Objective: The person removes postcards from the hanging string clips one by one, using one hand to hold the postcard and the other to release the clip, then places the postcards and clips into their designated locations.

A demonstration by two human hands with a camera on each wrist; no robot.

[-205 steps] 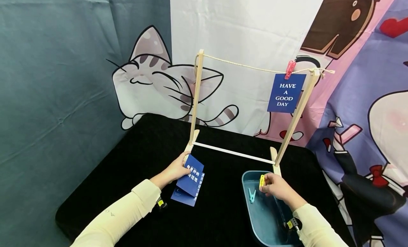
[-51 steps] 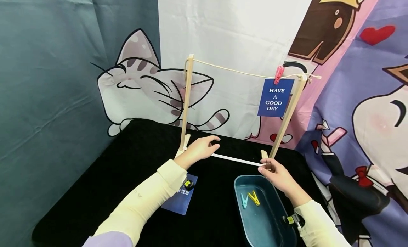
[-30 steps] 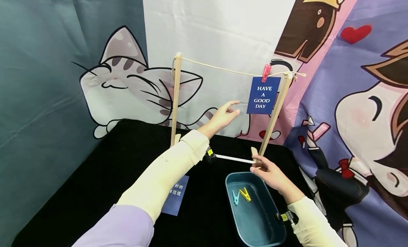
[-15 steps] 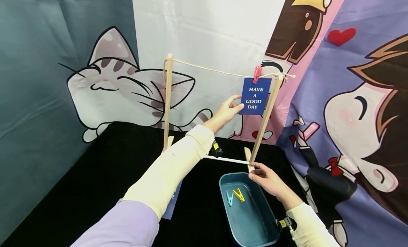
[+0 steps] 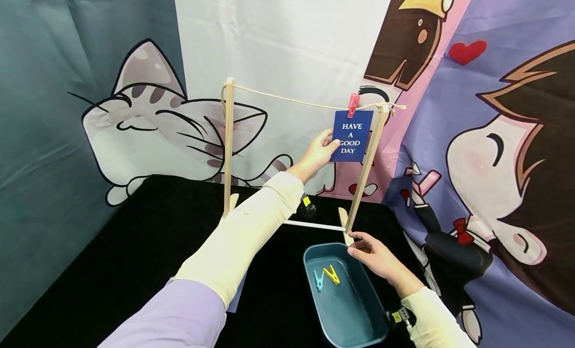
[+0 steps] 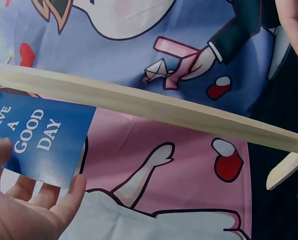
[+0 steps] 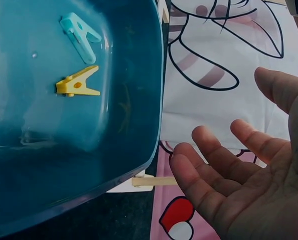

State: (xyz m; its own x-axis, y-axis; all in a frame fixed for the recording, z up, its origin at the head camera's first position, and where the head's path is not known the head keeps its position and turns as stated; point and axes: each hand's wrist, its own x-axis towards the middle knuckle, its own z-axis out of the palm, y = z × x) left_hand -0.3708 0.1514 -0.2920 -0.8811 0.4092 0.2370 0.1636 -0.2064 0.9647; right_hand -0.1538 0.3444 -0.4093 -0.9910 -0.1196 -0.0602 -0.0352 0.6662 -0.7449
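Observation:
A blue card (image 5: 352, 131) reading "HAVE A GOOD DAY" hangs from the string (image 5: 287, 98) under a pink clothespin (image 5: 353, 105). My left hand (image 5: 316, 153) pinches the card's left edge, thumb in front and fingers behind; the left wrist view shows the thumb (image 6: 0, 152) over the lettering. My right hand (image 5: 375, 258) is held with loosely bent fingers beside the foot of the wooden frame's right post (image 5: 366, 173), and nothing is in it. A teal clothespin (image 7: 80, 37) and a yellow clothespin (image 7: 78, 82) lie in the blue-green tray (image 5: 310, 283).
Another blue card (image 5: 237, 295) lies on the black tabletop (image 5: 148, 238), mostly hidden under my left forearm. A white crossbar (image 5: 314, 225) joins the frame's posts low down. Printed cloth (image 5: 278, 43) hangs behind the table.
The blue cards once in my left hand went down on the table, the yellow clothespin from my right hand into the tray. My left hand rose and took the hanging card's edge.

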